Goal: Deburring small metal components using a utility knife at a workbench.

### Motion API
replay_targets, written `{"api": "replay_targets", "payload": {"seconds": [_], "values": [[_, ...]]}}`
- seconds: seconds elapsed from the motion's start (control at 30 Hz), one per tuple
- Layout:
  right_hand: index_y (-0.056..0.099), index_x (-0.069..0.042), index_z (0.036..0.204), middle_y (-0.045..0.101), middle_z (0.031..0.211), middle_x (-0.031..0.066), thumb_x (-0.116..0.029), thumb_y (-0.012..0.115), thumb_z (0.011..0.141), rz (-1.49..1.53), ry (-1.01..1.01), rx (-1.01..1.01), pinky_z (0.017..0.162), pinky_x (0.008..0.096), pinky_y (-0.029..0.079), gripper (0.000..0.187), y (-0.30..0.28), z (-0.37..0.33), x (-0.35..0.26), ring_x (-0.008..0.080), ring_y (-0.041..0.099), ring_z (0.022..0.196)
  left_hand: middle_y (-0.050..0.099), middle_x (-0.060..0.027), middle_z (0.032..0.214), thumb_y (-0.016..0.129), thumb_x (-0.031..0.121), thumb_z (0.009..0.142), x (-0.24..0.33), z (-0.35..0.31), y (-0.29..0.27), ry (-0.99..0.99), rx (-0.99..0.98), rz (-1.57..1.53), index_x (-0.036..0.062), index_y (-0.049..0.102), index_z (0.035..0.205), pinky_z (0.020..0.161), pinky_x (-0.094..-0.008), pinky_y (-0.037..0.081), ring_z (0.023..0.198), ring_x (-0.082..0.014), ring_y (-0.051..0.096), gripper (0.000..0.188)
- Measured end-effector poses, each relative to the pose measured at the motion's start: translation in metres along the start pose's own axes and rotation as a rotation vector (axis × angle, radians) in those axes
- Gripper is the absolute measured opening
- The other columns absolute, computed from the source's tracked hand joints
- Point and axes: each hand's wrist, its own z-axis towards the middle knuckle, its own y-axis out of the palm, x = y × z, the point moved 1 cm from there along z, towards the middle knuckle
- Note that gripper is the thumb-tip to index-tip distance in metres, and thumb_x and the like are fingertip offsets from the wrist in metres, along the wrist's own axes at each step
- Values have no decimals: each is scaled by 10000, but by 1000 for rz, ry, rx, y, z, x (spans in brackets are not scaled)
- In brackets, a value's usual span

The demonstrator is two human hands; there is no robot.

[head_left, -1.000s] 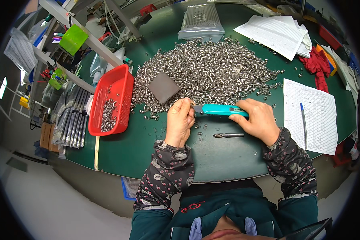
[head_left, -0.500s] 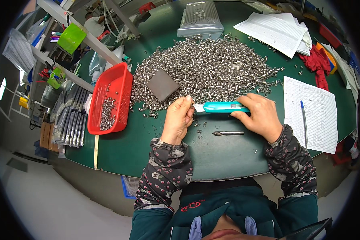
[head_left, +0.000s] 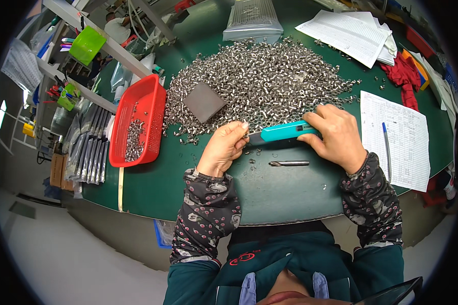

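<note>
My right hand [head_left: 335, 134] grips a teal-handled hand tool [head_left: 285, 131] lying level over the green table [head_left: 279, 193], its tip pointing left. My left hand [head_left: 224, 147] pinches a small metal part at the tool's tip, fingers closed around it. Just behind both hands lies a large heap of small silver metal parts [head_left: 259, 81]. A drill bit [head_left: 289, 163] rests on the table in front of the hands, with a few loose parts scattered near it.
A red tray [head_left: 143, 101] holding some metal parts stands at the left. A dark grey square block [head_left: 203, 101] lies on the heap's edge. Paper sheets [head_left: 394, 137] with a pen sit at the right, more sheets and a red cloth [head_left: 404, 76] behind. A clear bag [head_left: 252, 20] lies at the far edge.
Both hands and the teal tool have stayed in about the same place; the left fingers have shifted slightly at the tool's tip.
</note>
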Motion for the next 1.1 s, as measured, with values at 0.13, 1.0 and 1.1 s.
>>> {"api": "replay_targets", "payload": {"seconds": [0.13, 1.0, 1.1], "values": [[544, -81, 754, 457, 655, 49, -239, 685, 615, -57, -74, 62, 542, 340, 392, 253, -4, 2, 0, 217, 493, 646, 402, 36, 518, 494, 205, 874, 0, -1, 0, -33, -14, 45, 74, 488, 716, 315, -160, 193, 359, -15, 262, 205], [582, -70, 796, 490, 642, 66, -222, 703, 611, 38, 6, 150, 535, 352, 414, 269, -6, 1, 3, 238, 522, 637, 470, 0, 691, 488, 152, 878, -8, 6, -2, 220, -51, -276, 40, 526, 862, 353, -136, 242, 449, -12, 322, 119], [587, -72, 790, 507, 635, 70, -268, 686, 643, 138, 116, 57, 529, 357, 419, 265, 3, -1, 2, 250, 537, 629, 494, -11, 721, 501, 140, 869, -7, 5, -1, 247, -10, -317, 41, 528, 877, 361, -136, 250, 464, -14, 335, 103]]}}
